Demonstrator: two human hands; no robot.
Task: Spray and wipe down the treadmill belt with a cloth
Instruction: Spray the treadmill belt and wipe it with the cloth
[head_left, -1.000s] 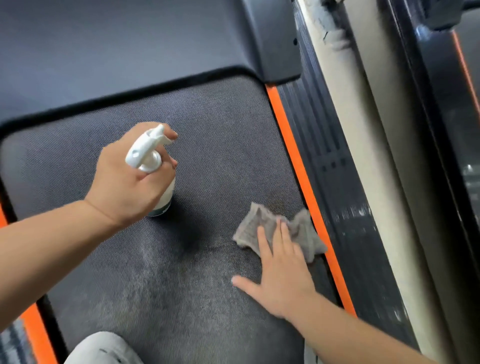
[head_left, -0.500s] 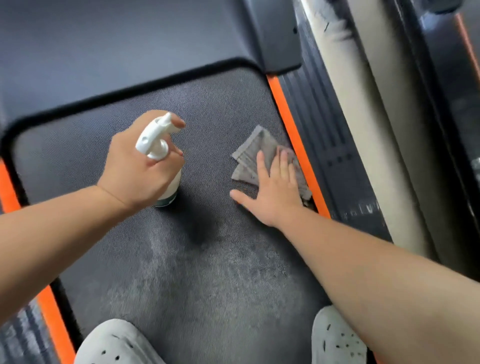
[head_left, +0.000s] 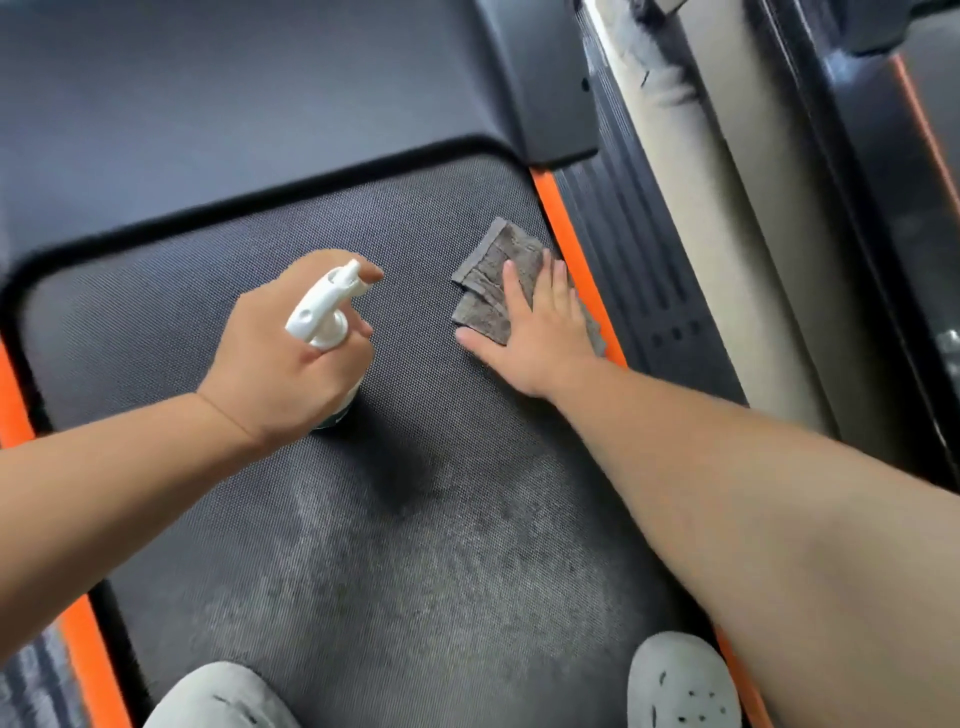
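Observation:
The dark textured treadmill belt (head_left: 415, 545) fills the middle of the head view, with pale damp streaks in its near part. My left hand (head_left: 280, 358) grips a white spray bottle (head_left: 319, 312) standing upright on the belt, index finger on the trigger. A grey cloth (head_left: 491, 280) lies flat at the belt's far right, beside the orange strip. My right hand (head_left: 540, 332) presses on it with straight fingers; the hand hides the cloth's right part.
Orange strips (head_left: 576, 260) edge the belt on both sides. A black ribbed side rail (head_left: 639, 249) runs on the right, a beige upright (head_left: 727, 218) beyond it. The dark motor cover (head_left: 234, 93) lies ahead. Two grey shoes (head_left: 680, 686) stand on the belt at the bottom.
My right hand has slid the cloth away from me along the belt's right edge, from beside the bottle's level to near the motor cover. The left hand keeps the bottle in place.

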